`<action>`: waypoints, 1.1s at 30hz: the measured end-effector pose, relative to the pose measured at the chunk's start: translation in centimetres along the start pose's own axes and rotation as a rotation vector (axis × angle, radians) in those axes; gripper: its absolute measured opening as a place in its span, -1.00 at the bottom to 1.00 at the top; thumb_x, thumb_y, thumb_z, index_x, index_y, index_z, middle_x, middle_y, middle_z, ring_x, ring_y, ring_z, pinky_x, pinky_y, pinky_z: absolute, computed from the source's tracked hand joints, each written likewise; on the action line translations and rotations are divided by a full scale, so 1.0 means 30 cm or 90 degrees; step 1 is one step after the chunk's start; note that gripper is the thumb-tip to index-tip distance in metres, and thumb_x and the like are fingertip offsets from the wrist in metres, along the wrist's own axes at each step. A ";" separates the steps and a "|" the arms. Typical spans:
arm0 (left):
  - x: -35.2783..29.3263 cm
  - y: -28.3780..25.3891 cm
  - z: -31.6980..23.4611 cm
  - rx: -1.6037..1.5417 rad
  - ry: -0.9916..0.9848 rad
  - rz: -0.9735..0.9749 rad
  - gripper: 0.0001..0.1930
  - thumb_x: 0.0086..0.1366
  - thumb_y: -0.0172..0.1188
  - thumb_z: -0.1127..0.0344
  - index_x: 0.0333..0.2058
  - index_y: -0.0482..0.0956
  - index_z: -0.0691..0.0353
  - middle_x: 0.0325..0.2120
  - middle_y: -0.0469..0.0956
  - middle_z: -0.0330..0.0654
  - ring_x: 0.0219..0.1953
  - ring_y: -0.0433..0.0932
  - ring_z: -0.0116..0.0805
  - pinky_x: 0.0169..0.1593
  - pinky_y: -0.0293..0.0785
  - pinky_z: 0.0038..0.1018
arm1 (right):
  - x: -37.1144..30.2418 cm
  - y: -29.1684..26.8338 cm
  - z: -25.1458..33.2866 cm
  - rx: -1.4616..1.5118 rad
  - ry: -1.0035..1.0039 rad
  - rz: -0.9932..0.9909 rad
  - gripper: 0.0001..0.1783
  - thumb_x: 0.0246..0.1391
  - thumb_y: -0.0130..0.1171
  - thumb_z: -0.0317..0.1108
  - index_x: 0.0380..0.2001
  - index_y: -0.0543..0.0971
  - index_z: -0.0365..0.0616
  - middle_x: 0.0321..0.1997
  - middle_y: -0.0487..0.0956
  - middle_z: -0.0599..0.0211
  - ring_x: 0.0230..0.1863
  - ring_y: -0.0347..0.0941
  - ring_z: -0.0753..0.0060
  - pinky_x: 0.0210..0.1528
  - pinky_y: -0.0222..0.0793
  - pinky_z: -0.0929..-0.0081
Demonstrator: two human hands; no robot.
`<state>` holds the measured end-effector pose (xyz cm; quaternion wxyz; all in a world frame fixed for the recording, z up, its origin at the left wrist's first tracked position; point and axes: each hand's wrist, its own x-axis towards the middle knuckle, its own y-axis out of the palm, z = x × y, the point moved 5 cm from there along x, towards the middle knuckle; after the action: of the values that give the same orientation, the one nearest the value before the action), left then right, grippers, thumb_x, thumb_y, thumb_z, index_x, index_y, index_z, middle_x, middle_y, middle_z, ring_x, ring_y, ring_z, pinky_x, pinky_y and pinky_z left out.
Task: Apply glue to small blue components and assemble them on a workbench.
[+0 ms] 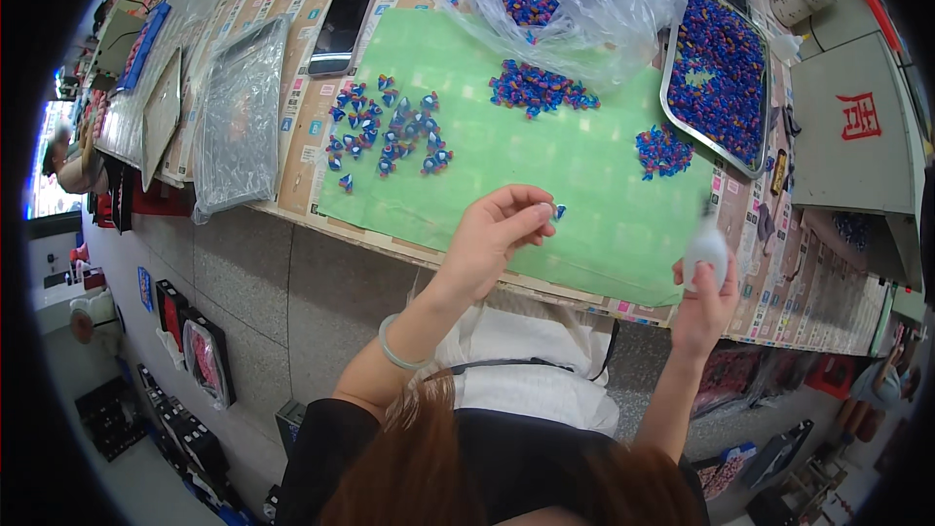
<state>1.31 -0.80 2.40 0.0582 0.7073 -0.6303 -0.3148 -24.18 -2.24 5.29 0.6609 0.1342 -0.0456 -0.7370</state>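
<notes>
Pinched between thumb and fingertips of the left hand, at the centre of the frame, is one small blue piece, held just above the near part of the green mat. Lower right, the right hand is wrapped around a small white squeeze bottle, its tip pointing up and blurred. Judging from this, the person is working on the pieces one at a time, with the bottle ready to meet the held piece; bringing its tip to so small a thing would call for a steady, close approach of both hands.

Going left to right across the surface: a clear plastic bag over a flat tray lies at the upper left, then a dark phone face up beside the mat. On the mat's left part sits a loose spread of blue pieces, well apart from the held one. Further right is a tighter heap of blue and orange pieces spilling from a crumpled clear bag, then a smaller heap touching the rim of a metal tray filled with the same pieces.

The table is papered with printed sheets. Grey floor tiles and dark boxes show at the lower left, a grey cabinet at the far right
</notes>
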 end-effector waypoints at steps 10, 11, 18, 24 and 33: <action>-0.031 0.053 0.106 -0.311 -0.222 0.043 -0.82 0.14 -0.01 0.45 -0.24 0.39 0.28 -0.33 0.46 -0.18 -0.33 0.46 -0.48 -0.25 0.41 -0.62 | -0.101 0.203 0.066 -0.130 -0.152 0.058 -0.59 -0.31 0.23 -0.45 -0.32 0.32 -0.24 -0.34 0.30 0.34 -0.33 0.21 0.57 -0.26 0.14 0.64; -0.032 0.052 0.114 -0.327 -0.228 0.048 -0.82 0.15 -0.01 0.44 -0.24 0.40 0.27 -0.34 0.46 -0.18 -0.33 0.46 -0.47 -0.25 0.41 -0.61 | -0.108 0.202 0.074 -0.183 -0.191 0.075 -0.59 -0.35 0.26 -0.47 -0.36 0.33 -0.23 -0.38 0.31 0.34 -0.35 0.22 0.54 -0.29 0.14 0.64; -0.031 0.050 0.124 -0.312 -0.216 0.044 -0.82 0.15 -0.01 0.44 -0.24 0.39 0.28 -0.34 0.46 -0.18 -0.32 0.45 -0.47 -0.24 0.40 -0.61 | -0.118 0.203 0.080 -0.300 -0.206 0.064 -0.61 -0.43 0.32 -0.49 -0.45 0.36 -0.22 -0.48 0.30 0.37 -0.43 0.20 0.51 -0.36 0.13 0.63; -0.036 0.053 0.120 -0.307 -0.222 0.045 -0.81 0.15 -0.01 0.43 -0.23 0.39 0.28 -0.35 0.46 -0.18 -0.32 0.45 -0.47 -0.24 0.40 -0.60 | -0.115 0.213 0.073 -0.304 -0.186 0.074 -0.63 -0.42 0.31 -0.50 -0.47 0.36 -0.22 -0.48 0.29 0.37 -0.45 0.20 0.54 -0.38 0.13 0.65; -0.039 0.058 0.118 -0.304 -0.223 0.047 -0.81 0.15 -0.01 0.44 -0.22 0.40 0.28 -0.35 0.46 -0.20 -0.34 0.44 -0.48 -0.24 0.39 -0.61 | -0.111 0.213 0.076 -0.298 -0.177 0.087 -0.66 -0.33 0.23 -0.50 -0.43 0.33 -0.20 -0.46 0.25 0.44 -0.45 0.16 0.64 -0.37 0.09 0.74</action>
<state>-2.02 1.05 0.86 0.1247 0.5850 -0.5640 -0.5693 -18.31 0.03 9.49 0.7095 -0.1275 0.0266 -0.6926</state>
